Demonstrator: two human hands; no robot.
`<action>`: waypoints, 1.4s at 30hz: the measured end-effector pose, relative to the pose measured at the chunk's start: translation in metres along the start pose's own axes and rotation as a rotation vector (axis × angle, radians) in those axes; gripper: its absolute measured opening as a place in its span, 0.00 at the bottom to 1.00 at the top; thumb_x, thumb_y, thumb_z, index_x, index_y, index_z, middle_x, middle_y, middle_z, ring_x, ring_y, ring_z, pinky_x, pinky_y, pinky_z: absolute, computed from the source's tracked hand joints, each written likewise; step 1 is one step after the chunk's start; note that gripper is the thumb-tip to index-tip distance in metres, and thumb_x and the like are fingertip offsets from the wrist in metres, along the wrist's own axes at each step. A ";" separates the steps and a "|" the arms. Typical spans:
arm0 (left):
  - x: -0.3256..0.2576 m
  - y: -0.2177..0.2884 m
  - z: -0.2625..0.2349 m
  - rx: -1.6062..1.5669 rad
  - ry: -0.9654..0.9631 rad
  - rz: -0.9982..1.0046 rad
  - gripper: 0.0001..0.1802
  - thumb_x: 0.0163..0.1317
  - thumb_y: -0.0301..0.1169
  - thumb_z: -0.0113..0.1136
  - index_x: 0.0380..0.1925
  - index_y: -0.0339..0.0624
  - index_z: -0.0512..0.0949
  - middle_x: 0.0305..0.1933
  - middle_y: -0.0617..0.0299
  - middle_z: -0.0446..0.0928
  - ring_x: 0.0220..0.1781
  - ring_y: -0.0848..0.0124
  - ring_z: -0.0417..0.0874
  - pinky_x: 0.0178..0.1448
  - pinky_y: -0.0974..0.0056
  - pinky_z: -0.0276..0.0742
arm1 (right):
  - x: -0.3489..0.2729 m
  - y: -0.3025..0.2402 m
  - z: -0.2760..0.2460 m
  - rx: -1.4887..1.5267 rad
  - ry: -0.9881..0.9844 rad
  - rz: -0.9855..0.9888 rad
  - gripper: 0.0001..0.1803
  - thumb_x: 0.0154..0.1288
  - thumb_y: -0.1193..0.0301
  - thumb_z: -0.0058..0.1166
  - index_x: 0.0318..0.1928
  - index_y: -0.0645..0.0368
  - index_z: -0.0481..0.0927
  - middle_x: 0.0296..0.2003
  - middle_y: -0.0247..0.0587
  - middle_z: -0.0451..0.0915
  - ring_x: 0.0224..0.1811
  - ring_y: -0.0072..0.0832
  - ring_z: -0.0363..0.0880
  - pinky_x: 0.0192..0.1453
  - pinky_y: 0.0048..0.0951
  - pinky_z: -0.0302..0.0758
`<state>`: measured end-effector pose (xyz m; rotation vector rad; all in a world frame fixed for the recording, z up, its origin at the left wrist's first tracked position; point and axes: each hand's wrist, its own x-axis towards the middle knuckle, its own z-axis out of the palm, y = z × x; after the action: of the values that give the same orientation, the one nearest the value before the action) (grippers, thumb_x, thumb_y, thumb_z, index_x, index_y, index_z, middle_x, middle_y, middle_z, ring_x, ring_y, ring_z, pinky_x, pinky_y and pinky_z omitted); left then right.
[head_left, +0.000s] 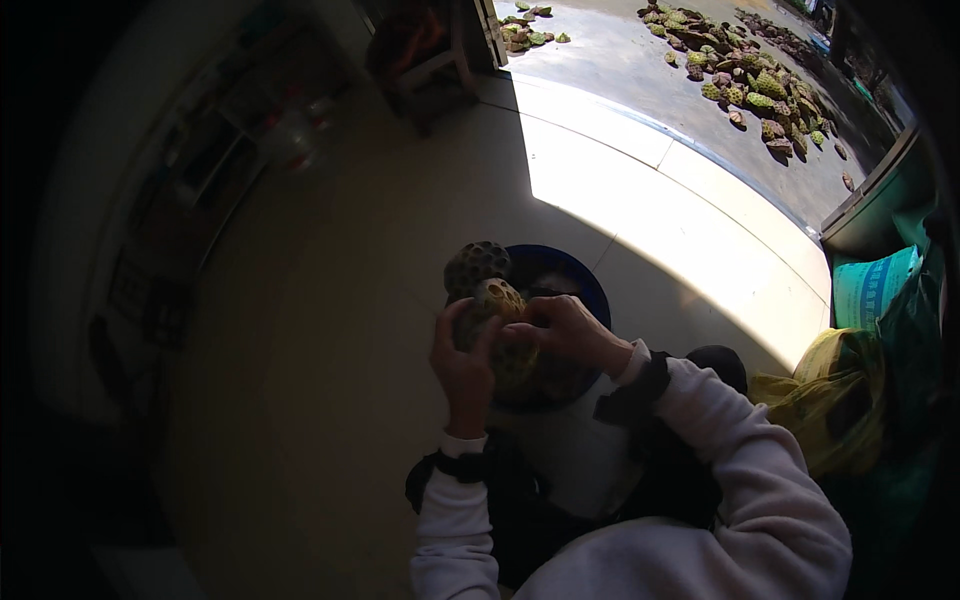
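Observation:
A pale lotus seed pod with round holes is gripped in my left hand, its fingers curled around the side. My right hand is closed in a pinch at the pod's near right edge, close to my left thumb; what lies between its fingertips is hidden. Just beyond, a darker lotus pod rests at the rim of a round blue basin. Under my hands, another greenish pod shows dimly. Shadow hides much of the basin's contents.
Sunlit ground past the doorway holds a large heap of lotus pods and a smaller cluster. Yellow and green bags stand at right. A wooden chair is at the back; dark shelving lines the left.

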<state>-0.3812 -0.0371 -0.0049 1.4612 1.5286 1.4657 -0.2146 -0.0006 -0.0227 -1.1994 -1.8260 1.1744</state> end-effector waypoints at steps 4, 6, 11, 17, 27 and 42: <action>-0.002 0.006 0.000 -0.074 -0.103 -0.072 0.20 0.58 0.26 0.67 0.50 0.35 0.75 0.49 0.57 0.78 0.51 0.68 0.79 0.57 0.64 0.74 | -0.005 0.003 0.008 0.214 -0.077 0.039 0.31 0.60 0.46 0.62 0.36 0.69 0.83 0.27 0.47 0.83 0.30 0.26 0.81 0.38 0.31 0.76; 0.001 0.002 -0.004 -0.124 -0.124 -0.116 0.19 0.59 0.26 0.65 0.50 0.33 0.75 0.49 0.57 0.77 0.51 0.68 0.78 0.57 0.65 0.74 | -0.005 0.002 0.007 0.210 -0.120 0.053 0.31 0.62 0.47 0.61 0.38 0.69 0.83 0.30 0.50 0.84 0.33 0.31 0.84 0.40 0.33 0.78; -0.001 -0.009 -0.003 -0.144 -0.107 -0.184 0.21 0.63 0.31 0.63 0.52 0.31 0.72 0.52 0.54 0.75 0.53 0.65 0.77 0.57 0.62 0.75 | -0.006 0.000 0.002 0.289 -0.120 0.059 0.26 0.62 0.54 0.59 0.42 0.70 0.82 0.32 0.49 0.84 0.35 0.33 0.83 0.40 0.32 0.79; -0.004 0.008 0.016 0.221 -0.175 0.286 0.22 0.67 0.42 0.57 0.48 0.31 0.77 0.46 0.50 0.80 0.49 0.58 0.81 0.54 0.56 0.79 | -0.005 0.019 0.004 0.351 0.086 -0.182 0.22 0.60 0.57 0.57 0.38 0.66 0.84 0.28 0.48 0.84 0.31 0.34 0.84 0.38 0.34 0.80; -0.018 0.036 0.016 0.252 -0.113 0.061 0.42 0.46 0.40 0.79 0.57 0.25 0.73 0.59 0.41 0.75 0.58 0.52 0.77 0.67 0.57 0.70 | 0.025 0.042 0.007 0.073 -0.064 -0.260 0.19 0.63 0.53 0.57 0.41 0.57 0.83 0.31 0.41 0.82 0.33 0.31 0.81 0.36 0.34 0.76; -0.019 0.025 0.022 0.367 -0.160 0.009 0.42 0.48 0.47 0.76 0.54 0.22 0.74 0.56 0.37 0.77 0.56 0.51 0.78 0.64 0.56 0.70 | 0.021 0.045 0.013 0.230 -0.127 -0.378 0.22 0.66 0.56 0.57 0.56 0.52 0.76 0.50 0.39 0.80 0.50 0.37 0.80 0.57 0.39 0.77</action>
<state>-0.3483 -0.0524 0.0082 1.7478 1.7548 1.0795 -0.2183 0.0229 -0.0683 -0.6295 -1.8473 1.2184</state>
